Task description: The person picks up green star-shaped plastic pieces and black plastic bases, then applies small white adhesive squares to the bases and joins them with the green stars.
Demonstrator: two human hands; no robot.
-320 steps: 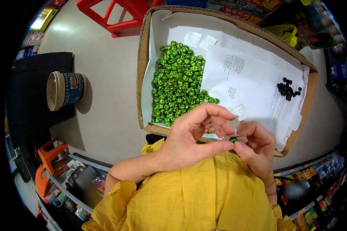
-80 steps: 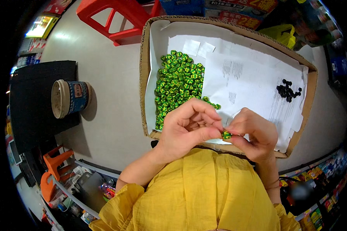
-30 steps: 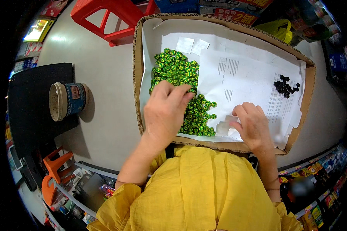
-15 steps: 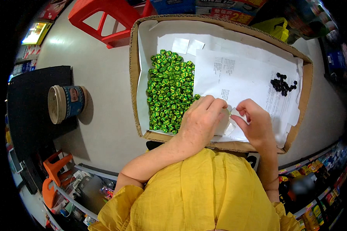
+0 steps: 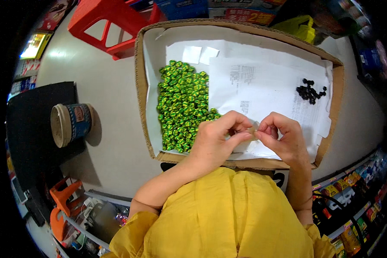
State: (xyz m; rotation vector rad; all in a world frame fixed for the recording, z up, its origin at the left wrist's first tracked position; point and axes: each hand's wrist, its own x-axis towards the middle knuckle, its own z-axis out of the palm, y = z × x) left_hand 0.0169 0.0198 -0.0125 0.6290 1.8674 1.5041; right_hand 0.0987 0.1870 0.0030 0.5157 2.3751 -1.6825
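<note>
Over the near side of a shallow cardboard box (image 5: 340, 99) lined with white paper, my two hands meet fingertip to fingertip. My left hand (image 5: 217, 136) is pinched closed, its thumb and forefinger almost touching those of my right hand (image 5: 284, 136), which is pinched too. Whatever small thing sits between the fingertips is too hidden to name. Under the hands lies some thin whitish paper (image 5: 244, 147), partly covered. Left of them is a heap of shiny green-and-yellow foil-wrapped balls (image 5: 182, 103). Small black lumps (image 5: 309, 91) lie together at the box's right.
Two white squares (image 5: 191, 54) lie near the box's far side, beside a printed sheet (image 5: 262, 81). Left on the floor is a blue-and-white bucket (image 5: 73, 122). A red plastic stool (image 5: 112, 23) stands beyond the box's far left corner. Shelves of packages (image 5: 352, 198) line the near right.
My left thumb has come forward to meet the forefinger, and my right fingers have closed in toward the left ones. The whole view has shifted slightly.
</note>
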